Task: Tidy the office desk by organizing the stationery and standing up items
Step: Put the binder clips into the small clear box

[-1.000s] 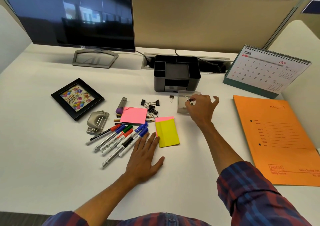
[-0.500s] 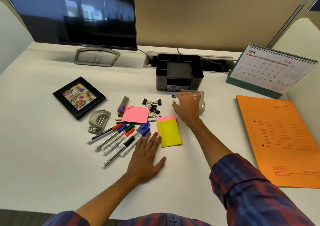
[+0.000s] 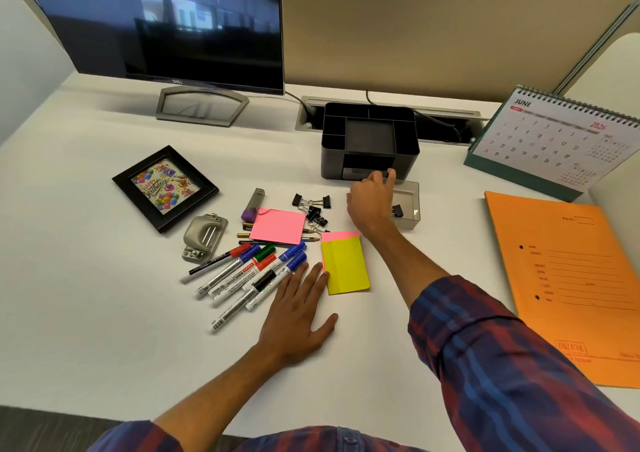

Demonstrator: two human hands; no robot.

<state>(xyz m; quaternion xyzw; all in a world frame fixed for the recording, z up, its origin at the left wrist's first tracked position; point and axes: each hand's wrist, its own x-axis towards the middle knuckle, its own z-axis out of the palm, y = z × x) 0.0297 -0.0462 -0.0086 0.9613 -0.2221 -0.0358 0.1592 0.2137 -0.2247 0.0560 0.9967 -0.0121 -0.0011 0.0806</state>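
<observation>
1. A white office desk (image 3: 86, 278) in a beige-partitioned cubicle carries a monitor (image 3: 166, 22), a black organizer (image 3: 369, 140) and a calendar (image 3: 554, 140).
2. The right hand (image 3: 369, 202) reaches over a clear tray (image 3: 410, 205); one binder clip (image 3: 397, 210) lies in the tray just right of it, more binder clips (image 3: 311, 207) lie to its left.
3. The left hand (image 3: 298, 316) rests flat, fingers straight, beside the markers (image 3: 249, 275).
4. Whether the right fingers hold anything cannot be told.

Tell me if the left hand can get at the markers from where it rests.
Probably yes: the left hand lies flat on the desk, fingertips right beside the markers, with nothing between them.
</observation>
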